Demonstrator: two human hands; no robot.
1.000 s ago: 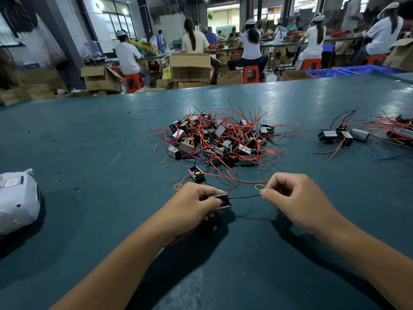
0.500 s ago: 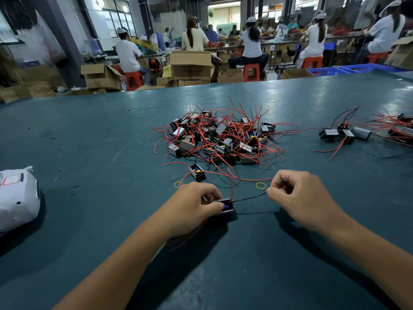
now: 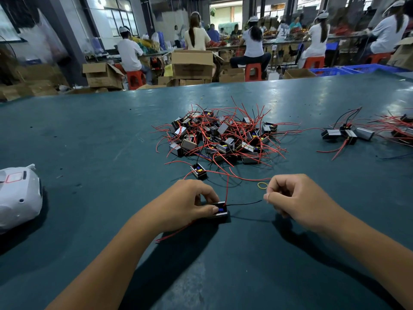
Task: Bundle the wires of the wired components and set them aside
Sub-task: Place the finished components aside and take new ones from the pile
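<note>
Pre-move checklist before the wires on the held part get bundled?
1. Component secured: ok, left hand grips it on the table.
2. Black wire held: ok, right hand pinches its end, wire stretched out.
3. Red wire gathered: not ok, it runs loose toward the pile.
4. Second red wire gathered: not ok, it trails under the left hand.
5. Rubber band within reach: ok, beside the right hand.
6. Set-aside group location: ok, at right.
</note>
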